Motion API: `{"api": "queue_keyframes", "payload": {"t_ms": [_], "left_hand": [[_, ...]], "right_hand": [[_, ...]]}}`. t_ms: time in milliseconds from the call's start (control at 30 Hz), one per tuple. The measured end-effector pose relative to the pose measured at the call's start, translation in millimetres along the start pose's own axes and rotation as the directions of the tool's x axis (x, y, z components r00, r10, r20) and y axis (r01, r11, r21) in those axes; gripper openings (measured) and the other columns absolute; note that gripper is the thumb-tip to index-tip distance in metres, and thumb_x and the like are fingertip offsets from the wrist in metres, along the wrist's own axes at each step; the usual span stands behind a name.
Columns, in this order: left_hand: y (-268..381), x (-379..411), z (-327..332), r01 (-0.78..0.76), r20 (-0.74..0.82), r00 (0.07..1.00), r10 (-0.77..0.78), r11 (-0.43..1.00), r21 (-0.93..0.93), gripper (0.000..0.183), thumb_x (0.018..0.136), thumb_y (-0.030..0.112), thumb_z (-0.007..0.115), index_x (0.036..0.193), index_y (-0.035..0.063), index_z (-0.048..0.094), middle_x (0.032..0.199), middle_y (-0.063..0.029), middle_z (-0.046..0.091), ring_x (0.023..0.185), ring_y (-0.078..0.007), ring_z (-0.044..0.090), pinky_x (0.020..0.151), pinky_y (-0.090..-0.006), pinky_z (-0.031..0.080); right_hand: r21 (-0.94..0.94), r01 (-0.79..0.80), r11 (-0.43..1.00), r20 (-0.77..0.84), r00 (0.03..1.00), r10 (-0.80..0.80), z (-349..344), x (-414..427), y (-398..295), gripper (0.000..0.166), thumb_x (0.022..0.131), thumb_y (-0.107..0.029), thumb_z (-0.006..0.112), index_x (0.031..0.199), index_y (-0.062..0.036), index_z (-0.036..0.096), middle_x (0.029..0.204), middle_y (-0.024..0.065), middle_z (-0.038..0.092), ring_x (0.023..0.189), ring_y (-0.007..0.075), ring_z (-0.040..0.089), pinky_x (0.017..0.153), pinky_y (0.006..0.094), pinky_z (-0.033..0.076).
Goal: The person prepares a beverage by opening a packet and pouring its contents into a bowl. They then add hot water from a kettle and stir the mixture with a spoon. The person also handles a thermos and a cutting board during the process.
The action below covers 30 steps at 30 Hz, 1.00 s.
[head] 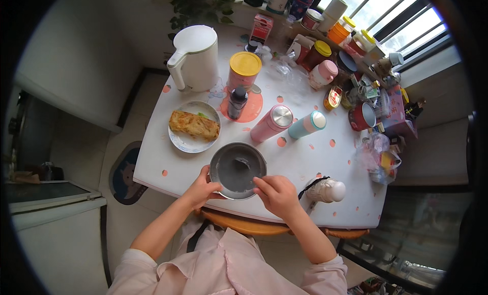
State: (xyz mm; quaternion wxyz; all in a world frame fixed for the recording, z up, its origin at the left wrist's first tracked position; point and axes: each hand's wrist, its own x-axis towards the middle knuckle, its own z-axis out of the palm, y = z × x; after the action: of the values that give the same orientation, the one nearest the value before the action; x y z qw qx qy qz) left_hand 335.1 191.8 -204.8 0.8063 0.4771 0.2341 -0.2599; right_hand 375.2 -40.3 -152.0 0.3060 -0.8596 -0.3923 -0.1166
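Note:
A round grey bowl [232,171] with a pale metal rim is near the front edge of the table. Its inside looks wet, with a bright reflection and small bubbles along the wall. My left hand [206,188] grips its left rim, thumb on top and fingers around the outside. At the opposite side, my right hand [275,194] has its fingers bent, with thumb and fingertips close together over the lower right rim. Whether those fingertips pinch something small is not clear. Just behind the bowl stand a pink steel-capped flask [271,123] and a plate [192,144] with a browned rolled pancake [194,126].
A white lidded jug [196,58], a yellow-lidded can [244,72] and a dark bottle [237,103] stand farther back. To the right are a turquoise flask [307,125] and a white bottle with a black strap [326,190]. Jars and bags crowd the window side. A wooden chair [244,222] touches the front edge.

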Motion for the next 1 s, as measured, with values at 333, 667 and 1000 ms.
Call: {"api": "queue_keyframes", "payload": {"t_ms": [333,667,1000], "left_hand": [[48.4,-67.4,0.3,-0.059,0.092,0.993,0.070,0.992,-0.110,0.073,0.071,-0.007,0.056,0.137,0.0072,0.028,0.114,-0.0097,0.050,0.090,-0.0153,0.059,0.067,-0.0266,0.056],[61.4,-94.9,9.3,-0.027,0.234,0.970,0.059,0.990,-0.138,0.073,0.073,-0.005,0.062,0.136,0.0069,0.028,0.105,-0.0070,0.053,0.074,-0.0080,0.057,0.056,-0.0193,0.051],[75.7,-102.5,13.2,-0.059,0.282,0.954,0.097,0.988,-0.140,0.071,0.072,-0.001,0.061,0.135,0.0036,0.029,0.105,-0.0077,0.053,0.076,-0.0072,0.057,0.055,-0.0170,0.050]], "right_hand": [[0.288,-0.152,0.946,-0.047,0.984,0.172,-58.4,13.0,-63.0,0.017,0.077,-0.005,0.070,0.094,-0.0031,0.066,0.079,0.0086,0.063,0.060,0.0205,0.058,0.052,0.0299,0.046],[0.067,0.126,0.990,-0.113,0.987,-0.118,-58.4,42.0,-87.7,0.028,0.074,-0.017,0.074,0.099,-0.0077,0.067,0.083,0.0022,0.062,0.065,0.0166,0.057,0.055,0.0285,0.043],[-0.044,0.061,0.997,-0.056,0.996,-0.064,-108.6,27.6,-106.7,0.019,0.076,-0.023,0.073,0.088,-0.0089,0.068,0.076,-0.0002,0.061,0.062,0.0155,0.057,0.055,0.0278,0.041]]}}
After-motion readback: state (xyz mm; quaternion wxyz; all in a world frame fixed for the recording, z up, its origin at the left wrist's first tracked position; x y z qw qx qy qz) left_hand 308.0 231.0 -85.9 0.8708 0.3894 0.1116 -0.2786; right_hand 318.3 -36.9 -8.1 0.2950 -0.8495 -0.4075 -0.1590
